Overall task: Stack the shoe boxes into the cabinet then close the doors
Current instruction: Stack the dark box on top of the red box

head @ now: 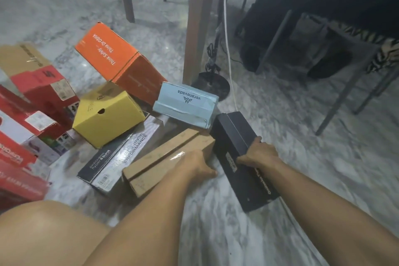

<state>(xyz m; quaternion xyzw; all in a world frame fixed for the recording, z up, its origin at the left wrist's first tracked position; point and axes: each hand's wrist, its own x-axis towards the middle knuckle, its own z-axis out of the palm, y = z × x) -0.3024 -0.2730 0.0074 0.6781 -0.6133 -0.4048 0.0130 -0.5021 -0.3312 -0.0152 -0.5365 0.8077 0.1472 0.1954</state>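
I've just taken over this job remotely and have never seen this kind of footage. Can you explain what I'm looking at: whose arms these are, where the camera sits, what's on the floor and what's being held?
There is no machine here. The camera is worn on a person's head and looks forward and down, so the two bare arms are that person's own. It is the only view.

Shoe boxes lie jumbled on a marble floor. The left hand grips a plain brown box. The right hand grips a long black box beside it.

Behind them sit a light blue box, a yellow box, an orange box propped at a tilt, a grey and black box lying flat, and several red boxes on the left.

Table and chair legs stand behind. No cabinet is in view.
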